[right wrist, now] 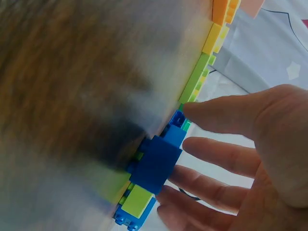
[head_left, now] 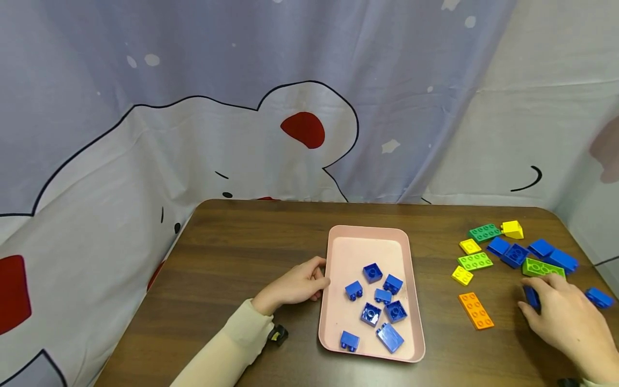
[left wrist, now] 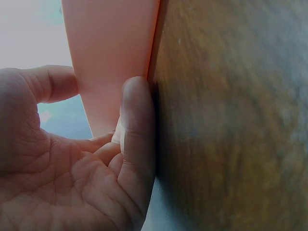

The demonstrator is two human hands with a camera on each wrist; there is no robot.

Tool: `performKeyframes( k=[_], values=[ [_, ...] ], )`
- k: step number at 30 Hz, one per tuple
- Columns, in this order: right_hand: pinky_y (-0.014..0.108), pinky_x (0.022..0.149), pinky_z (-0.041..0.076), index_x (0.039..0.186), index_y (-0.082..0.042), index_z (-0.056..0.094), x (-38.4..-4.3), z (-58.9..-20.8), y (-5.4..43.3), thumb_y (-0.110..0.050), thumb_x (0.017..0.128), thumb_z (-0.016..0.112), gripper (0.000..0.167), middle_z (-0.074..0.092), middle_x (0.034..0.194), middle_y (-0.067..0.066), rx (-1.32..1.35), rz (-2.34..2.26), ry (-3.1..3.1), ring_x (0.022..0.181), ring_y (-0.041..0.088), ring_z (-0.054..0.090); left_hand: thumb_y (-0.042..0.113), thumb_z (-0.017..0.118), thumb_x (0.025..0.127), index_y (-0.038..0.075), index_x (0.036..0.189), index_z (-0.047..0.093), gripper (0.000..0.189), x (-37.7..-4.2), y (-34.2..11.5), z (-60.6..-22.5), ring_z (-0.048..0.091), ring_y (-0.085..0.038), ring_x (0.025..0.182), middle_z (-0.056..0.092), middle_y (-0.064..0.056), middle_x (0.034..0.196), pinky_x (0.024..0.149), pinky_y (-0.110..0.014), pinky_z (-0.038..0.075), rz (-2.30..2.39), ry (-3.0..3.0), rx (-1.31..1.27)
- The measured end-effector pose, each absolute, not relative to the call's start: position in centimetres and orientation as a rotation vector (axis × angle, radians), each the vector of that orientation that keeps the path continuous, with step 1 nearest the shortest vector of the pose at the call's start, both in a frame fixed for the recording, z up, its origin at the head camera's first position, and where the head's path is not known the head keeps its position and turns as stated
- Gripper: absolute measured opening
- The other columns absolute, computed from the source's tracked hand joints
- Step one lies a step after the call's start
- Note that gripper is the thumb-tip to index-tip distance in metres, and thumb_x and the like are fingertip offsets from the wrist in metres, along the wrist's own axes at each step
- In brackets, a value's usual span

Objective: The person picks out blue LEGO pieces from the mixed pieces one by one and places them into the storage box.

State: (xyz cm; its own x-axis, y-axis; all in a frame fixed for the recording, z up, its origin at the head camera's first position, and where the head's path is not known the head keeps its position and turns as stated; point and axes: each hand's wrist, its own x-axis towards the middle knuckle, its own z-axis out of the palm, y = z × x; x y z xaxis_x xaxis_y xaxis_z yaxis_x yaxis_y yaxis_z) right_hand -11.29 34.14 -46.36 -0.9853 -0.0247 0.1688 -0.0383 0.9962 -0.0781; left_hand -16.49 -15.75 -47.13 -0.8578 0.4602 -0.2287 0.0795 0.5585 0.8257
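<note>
My left hand (head_left: 300, 282) holds the left edge of a pink tray (head_left: 362, 244). In the left wrist view the thumb lies at the tray's rim and the fingers bend against its side wall. Several blue toy bricks (head_left: 371, 314) lie scattered in the tray, some with studs to the side. At the right of the table, my right hand (head_left: 568, 317) reaches around a blue brick (right wrist: 156, 166). Its thumb stands apart from that brick, while the fingertips are at the brick's edge; firm contact is unclear. A lime green brick (head_left: 544, 267) lies just beyond the fingers.
Loose bricks surround the right hand: an orange brick (head_left: 476, 310), a yellow brick (head_left: 462, 276), a dark green brick (head_left: 484, 233) and several blue ones, one blue brick (head_left: 599, 297) near the right edge. A printed curtain (head_left: 217, 145) hangs behind the brown table (head_left: 251, 236).
</note>
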Motion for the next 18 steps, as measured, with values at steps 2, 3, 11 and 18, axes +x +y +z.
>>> performKeyframes(
  k=[2,3,11,18],
  values=[
    [0.064,0.074,0.047,0.113,0.011,0.065,-11.25,-46.46,34.17,-0.008,0.070,0.088,0.052,0.056,0.107,0.038,0.040,0.127,-2.969,0.088,0.053,0.057,0.023,0.057,0.099,-0.001,0.147,0.046,0.055,-16.46,-15.73,-47.07,0.065,-0.013,0.065,0.063,0.000,0.081,0.063,-0.029,0.054,1.228,2.372,0.437],
    [0.064,0.075,0.047,0.113,0.011,0.065,-11.26,-46.49,34.19,-0.006,0.069,0.088,0.052,0.056,0.107,0.038,0.039,0.130,-2.968,0.088,0.053,0.057,0.022,0.057,0.099,-0.001,0.147,0.045,0.055,-16.44,-15.72,-47.04,0.064,-0.013,0.065,0.063,-0.001,0.081,0.063,-0.029,0.054,1.229,2.370,0.436],
    [0.071,0.081,0.046,0.113,0.011,0.067,-11.36,-46.59,34.27,0.002,0.062,0.088,0.056,0.059,0.110,0.040,0.090,0.143,-3.006,0.095,0.059,0.055,0.024,0.057,0.100,0.000,0.148,0.045,0.055,-16.45,-15.83,-47.05,0.064,-0.013,0.065,0.063,0.000,0.081,0.063,-0.028,0.053,1.214,2.379,0.430],
    [0.066,0.077,0.047,0.113,0.008,0.069,-10.90,-46.90,34.12,0.002,0.062,0.089,0.055,0.064,0.103,0.033,0.165,0.133,-3.010,0.090,0.052,0.058,0.023,0.058,0.100,0.000,0.148,0.046,0.054,-16.49,-15.82,-47.21,0.064,-0.013,0.065,0.063,-0.001,0.081,0.063,-0.029,0.053,1.222,2.378,0.437]
  ],
)
